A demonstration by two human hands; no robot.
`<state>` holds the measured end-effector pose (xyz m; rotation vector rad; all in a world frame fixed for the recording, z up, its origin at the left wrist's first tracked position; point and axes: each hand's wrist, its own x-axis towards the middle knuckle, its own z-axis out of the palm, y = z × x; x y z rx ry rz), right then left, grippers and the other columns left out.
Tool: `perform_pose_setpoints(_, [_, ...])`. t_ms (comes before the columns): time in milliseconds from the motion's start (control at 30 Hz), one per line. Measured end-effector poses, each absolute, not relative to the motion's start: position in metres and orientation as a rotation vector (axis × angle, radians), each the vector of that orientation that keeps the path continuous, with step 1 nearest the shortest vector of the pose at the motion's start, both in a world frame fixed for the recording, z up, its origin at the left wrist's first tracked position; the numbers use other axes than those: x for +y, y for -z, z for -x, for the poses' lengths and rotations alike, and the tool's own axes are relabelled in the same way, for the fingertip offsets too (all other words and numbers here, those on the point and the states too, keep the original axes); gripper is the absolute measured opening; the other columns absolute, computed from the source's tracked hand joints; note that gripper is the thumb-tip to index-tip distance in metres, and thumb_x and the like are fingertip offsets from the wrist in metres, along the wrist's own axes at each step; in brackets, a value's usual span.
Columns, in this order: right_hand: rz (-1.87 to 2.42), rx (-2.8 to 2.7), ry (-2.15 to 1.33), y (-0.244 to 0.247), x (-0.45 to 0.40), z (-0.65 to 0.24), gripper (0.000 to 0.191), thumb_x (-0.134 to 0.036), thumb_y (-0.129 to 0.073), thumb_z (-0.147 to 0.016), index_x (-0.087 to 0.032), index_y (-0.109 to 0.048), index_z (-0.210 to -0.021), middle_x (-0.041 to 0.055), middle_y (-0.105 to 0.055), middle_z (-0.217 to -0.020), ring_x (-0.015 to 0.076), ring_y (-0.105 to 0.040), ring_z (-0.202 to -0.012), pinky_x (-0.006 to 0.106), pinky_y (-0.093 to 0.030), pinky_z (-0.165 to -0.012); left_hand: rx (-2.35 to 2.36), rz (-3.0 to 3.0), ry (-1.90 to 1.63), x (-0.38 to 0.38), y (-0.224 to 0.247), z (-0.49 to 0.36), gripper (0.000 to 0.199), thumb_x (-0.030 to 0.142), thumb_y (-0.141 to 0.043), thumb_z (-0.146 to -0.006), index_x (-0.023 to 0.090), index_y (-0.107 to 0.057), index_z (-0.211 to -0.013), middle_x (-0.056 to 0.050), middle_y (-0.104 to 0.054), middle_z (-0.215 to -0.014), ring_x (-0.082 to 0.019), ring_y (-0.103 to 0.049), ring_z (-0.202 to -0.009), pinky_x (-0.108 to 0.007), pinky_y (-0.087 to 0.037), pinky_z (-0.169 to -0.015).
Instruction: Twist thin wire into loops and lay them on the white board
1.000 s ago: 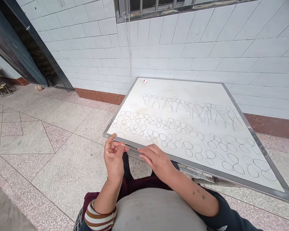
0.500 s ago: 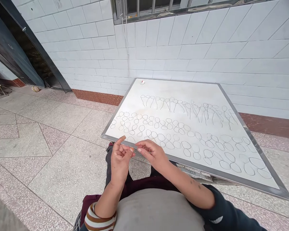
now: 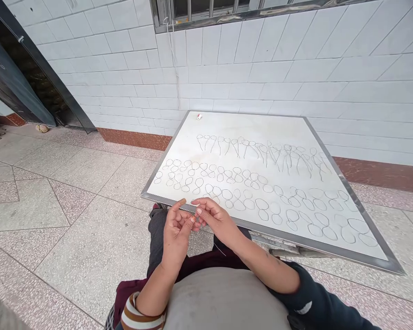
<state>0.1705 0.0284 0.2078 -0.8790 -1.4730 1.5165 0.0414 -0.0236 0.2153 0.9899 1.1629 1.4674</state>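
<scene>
1. white tiled wall [image 3: 106, 82] stands at 12 o'clock from you, with a barred window [image 3: 211, 10] high up and a dark doorway [image 3: 30, 68] at 10 o'clock; speckled floor [image 3: 89, 233] spreads at 9 o'clock.
2. before you, a white board [image 3: 247, 123] with a grey rim reaches from 12 round to 4 o'clock of your hands.
3. on it, towards the wall, runs a row of thin dark loops with tails [image 3: 261, 153]; nearer you, at 1 to 3 o'clock from your hands, lie rows of paired thin rings [image 3: 240, 188].
4. a small white and red object [image 3: 199, 117] sits by the board's 11 o'clock corner.
5. your left hand [image 3: 175, 233] is narrow, thumb against curled fingers, forefinger raised; your right hand [image 3: 220, 222] meets it at its 2 o'clock, thumb and fingers bunched.
6. what they grip is too small to tell.
7. one fine pale strand [image 3: 219, 249] shows just below your right hand, at its 6 o'clock.
</scene>
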Motion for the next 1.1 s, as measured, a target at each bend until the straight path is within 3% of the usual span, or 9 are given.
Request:
perform_pose_setpoints(233, [0.866,-1.488,-1.500,-0.209,0.026,-0.172,0.028,-0.032,-0.048,-0.092,-0.024,-0.052,-0.119,-0.0019,-0.055,-0.080,0.0111,-0.054,-0.065,0.026,-0.049,-0.061,1.186,-0.941,-1.513,-0.024,-0.213,-0.043,0.043,0.027,-0.067,-0.083,0.022,-0.052,-0.123,0.002,-0.062,-0.079,-0.012,-0.060,-0.067,-0.028,-0.051,-0.070])
perform_pose_setpoints(400, [0.863,-1.448,-1.481,-0.209,0.025,-0.172,0.032,-0.033,-0.053,-0.090,-0.025,-0.050,-0.121,-0.0025,-0.055,-0.081,0.0106,-0.054,-0.064,0.026,-0.049,-0.060,1.133,-0.983,-1.506,-0.028,-0.216,-0.042,0.043,0.027,-0.063,-0.086,0.024,-0.052,-0.127,-0.001,-0.064,-0.089,-0.013,-0.061,-0.074,-0.030,-0.052,-0.075])
perform_pose_setpoints(533, [0.881,-1.450,-1.467,-0.211,0.024,-0.173,0.032,-0.035,-0.054,-0.090,-0.025,-0.051,-0.121,-0.0031,-0.054,-0.079,0.0106,-0.054,-0.062,0.027,-0.051,-0.061,1.111,-0.952,-1.502,-0.031,-0.219,-0.043,0.049,0.024,-0.070,-0.080,0.025,-0.053,-0.126,-0.001,-0.064,-0.092,-0.013,-0.063,-0.079,-0.031,-0.052,-0.080])
perform_pose_setpoints(867, [0.860,-1.539,-1.384,-0.200,0.025,-0.174,0.036,-0.031,-0.056,-0.088,-0.026,-0.051,-0.124,-0.0013,-0.056,-0.081,0.0113,-0.053,-0.065,0.025,-0.049,-0.057,1.075,-0.822,-1.563,-0.028,-0.208,-0.042,0.045,0.023,-0.070,-0.080,0.023,-0.056,-0.123,-0.001,-0.068,-0.087,-0.011,-0.060,-0.072,-0.026,-0.049,-0.073])
perform_pose_setpoints(1100, [0.860,-1.597,-1.263,-0.206,0.030,-0.178,0.035,-0.029,-0.059,-0.086,-0.027,-0.059,-0.121,0.0025,-0.057,-0.088,0.0133,-0.057,-0.072,0.026,-0.050,-0.059,1.039,-0.816,-1.566,-0.027,-0.208,-0.041,0.041,0.022,-0.068,-0.082,0.023,-0.056,-0.122,0.001,-0.067,-0.083,-0.009,-0.056,-0.069,-0.024,-0.046,-0.072])
